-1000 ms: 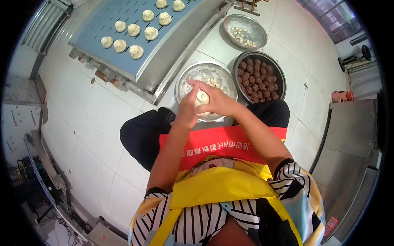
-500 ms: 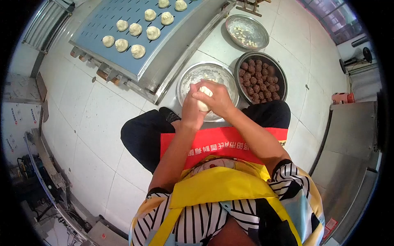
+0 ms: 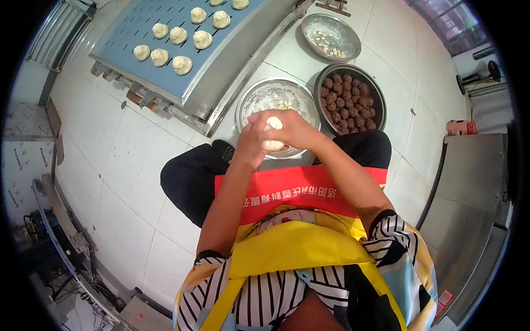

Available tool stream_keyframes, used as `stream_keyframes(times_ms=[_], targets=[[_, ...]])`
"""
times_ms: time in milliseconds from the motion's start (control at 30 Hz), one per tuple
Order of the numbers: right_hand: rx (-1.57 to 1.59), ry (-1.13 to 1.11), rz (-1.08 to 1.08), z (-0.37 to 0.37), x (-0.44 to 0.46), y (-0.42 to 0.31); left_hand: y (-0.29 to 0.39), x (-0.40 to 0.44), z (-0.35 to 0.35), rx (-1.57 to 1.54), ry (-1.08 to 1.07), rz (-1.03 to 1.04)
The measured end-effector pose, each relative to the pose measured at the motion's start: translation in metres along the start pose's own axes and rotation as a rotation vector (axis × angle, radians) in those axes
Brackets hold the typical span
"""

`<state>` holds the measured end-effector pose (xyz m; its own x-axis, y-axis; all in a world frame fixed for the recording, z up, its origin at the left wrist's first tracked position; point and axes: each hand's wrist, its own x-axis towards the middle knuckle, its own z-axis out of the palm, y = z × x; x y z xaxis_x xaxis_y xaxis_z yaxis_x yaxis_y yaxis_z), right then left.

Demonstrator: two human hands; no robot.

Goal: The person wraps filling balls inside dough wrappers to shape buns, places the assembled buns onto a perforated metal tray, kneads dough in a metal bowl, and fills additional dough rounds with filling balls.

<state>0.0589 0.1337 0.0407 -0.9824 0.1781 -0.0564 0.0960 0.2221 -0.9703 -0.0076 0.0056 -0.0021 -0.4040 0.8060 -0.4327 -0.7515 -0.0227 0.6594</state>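
Observation:
A pale dough ball (image 3: 273,144) is held between both hands, above the near part of a floury steel bowl (image 3: 256,99) with small dough pieces in it. My left hand (image 3: 251,142) wraps it from the left side. Curled over it from the right, my right hand (image 3: 296,130) has its thumb and fingers round the top of the dough. Part of the dough bulges out between the fingers, and its underside is hidden. Right of the bowl stands a dark basin of brown filling balls (image 3: 348,105).
Several shaped dough buns (image 3: 182,65) sit on a blue slotted board (image 3: 124,41) at the upper left, with a metal frame edge (image 3: 221,105) beside it. Another steel bowl (image 3: 345,36) with dough pieces is farther back. A metal cabinet (image 3: 469,182) stands at the right.
Both hands have shifted slightly around the dough and still hold it. The right hand's fingers now lie more across its top than half a second ago. The view has moved a little.

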Motion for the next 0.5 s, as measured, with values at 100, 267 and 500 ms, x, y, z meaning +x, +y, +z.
stream_keyframes(times_ms=[100, 267, 500], targets=[[-0.195, 0.109, -0.009, 0.005, 0.003, 0.002, -0.009, 0.001, 0.024, -0.226, 0.164, 0.165], [-0.021, 0.071, -0.151, 0.003, 0.001, 0.002, 0.002, -0.006, 0.010, -0.095, 0.078, 0.013], [-0.186, 0.084, -0.023, 0.005, 0.001, 0.003, -0.016, 0.002, 0.015, -0.162, 0.122, 0.169]])
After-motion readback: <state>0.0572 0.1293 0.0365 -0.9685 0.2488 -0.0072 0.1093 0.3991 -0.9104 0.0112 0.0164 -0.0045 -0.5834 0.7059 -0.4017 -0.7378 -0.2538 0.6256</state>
